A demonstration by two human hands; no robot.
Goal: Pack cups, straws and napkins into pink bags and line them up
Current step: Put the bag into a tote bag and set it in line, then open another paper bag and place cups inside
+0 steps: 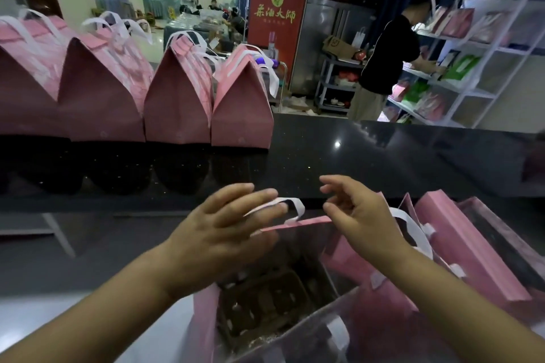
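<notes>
- The open pink bag (203, 321) stands right below you, on the near side of the black counter (383, 156), its mouth wide. A dark cup carrier (265, 300) sits inside.
- Your left hand (224, 233) is over the bag's left side with fingers straight and spread, gripping nothing. The bag's white handle (292, 205) loops up against your fingertips.
- Your right hand (359, 212) is at the right end of the bag's far rim, fingers loosely bent. Blur hides whether they pinch the rim, so I cannot tell.
- More flat pink bags (466, 247) lie stacked just right of the open one, under your right forearm.
- Four closed pink bags (180, 103) stand side by side along the counter's far edge, from the left end to about the middle, touching one another.
- Beyond the counter, a person in a black top (389, 59) reaches into a white rack (486, 47) holding pink and green bags. A red banner (275, 23) hangs further left.
</notes>
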